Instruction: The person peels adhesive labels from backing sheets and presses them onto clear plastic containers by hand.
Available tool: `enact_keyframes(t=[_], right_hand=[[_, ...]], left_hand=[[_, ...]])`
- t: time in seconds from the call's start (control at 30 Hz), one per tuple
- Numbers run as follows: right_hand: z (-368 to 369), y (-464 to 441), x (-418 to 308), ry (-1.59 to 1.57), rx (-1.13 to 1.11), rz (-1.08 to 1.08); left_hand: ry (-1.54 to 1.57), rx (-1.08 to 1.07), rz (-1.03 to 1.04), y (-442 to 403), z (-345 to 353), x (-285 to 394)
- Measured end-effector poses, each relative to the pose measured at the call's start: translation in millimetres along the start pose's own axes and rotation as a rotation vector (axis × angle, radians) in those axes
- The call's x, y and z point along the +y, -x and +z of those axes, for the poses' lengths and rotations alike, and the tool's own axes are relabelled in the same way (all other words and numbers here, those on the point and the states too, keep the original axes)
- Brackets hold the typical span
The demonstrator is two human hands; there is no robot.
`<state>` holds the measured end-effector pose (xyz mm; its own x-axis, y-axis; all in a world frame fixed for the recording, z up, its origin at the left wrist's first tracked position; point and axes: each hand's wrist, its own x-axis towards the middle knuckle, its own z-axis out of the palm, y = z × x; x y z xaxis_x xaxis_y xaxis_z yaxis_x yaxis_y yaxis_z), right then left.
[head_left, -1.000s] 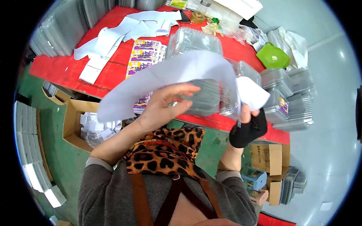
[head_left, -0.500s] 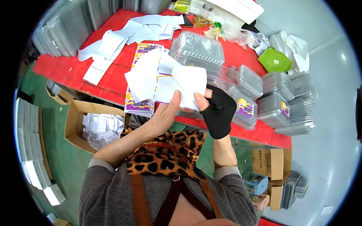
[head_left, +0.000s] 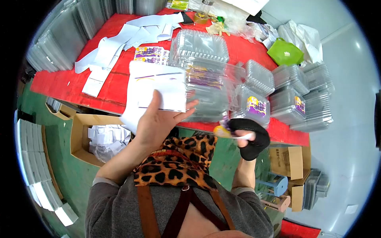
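My left hand [head_left: 155, 122] grips a white label sheet [head_left: 158, 81] with faint printed lines, its thumb across the front. Its fingertips are spread and stick out past the sheet's right edge. A loose white strip curls down at the left. My right hand [head_left: 254, 138], in a black fingerless glove, pinches a small purple and yellow sticker [head_left: 223, 131], blurred by motion. That hand is just off the table's front edge, below a clear plastic box [head_left: 254, 111] bearing a similar sticker. Another clear lid or box [head_left: 206, 101] lies between my hands.
Stickers [head_left: 147, 53] lie behind the sheet. Stacked clear boxes [head_left: 202, 43] stand behind, with more [head_left: 287, 103] at right. White paper strips [head_left: 115, 43] cover the table's left. Tall plastic stacks [head_left: 59, 39] stand far left. Below, a cardboard box [head_left: 85, 146] holds paper scraps.
My right hand has moved right and down, away from the sheet, with a sticker in its fingers. My left hand has shifted left with the sheet, and more of the clear lid shows.
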<state>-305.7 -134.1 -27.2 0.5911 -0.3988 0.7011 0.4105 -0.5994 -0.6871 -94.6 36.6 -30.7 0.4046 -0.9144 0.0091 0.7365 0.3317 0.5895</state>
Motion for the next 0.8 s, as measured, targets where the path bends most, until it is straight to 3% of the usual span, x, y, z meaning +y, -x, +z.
enact_keyframes(t=[0.1,0.23,0.8], right_hand=[[3.3,9.1,4.9,0.325,-0.202,-0.036],[14.8,14.3,25.8,0.729,-0.269,-0.295],[40.4,-26.8,85.3,0.833,-0.293,-0.319]], left_hand=[[0.222,-0.004,0.013,4.7,9.1,7.4],[0.385,-0.017,-0.011,-1.0,26.8,27.5],[0.544,-0.042,-0.103,-18.1,33.3,46.2]])
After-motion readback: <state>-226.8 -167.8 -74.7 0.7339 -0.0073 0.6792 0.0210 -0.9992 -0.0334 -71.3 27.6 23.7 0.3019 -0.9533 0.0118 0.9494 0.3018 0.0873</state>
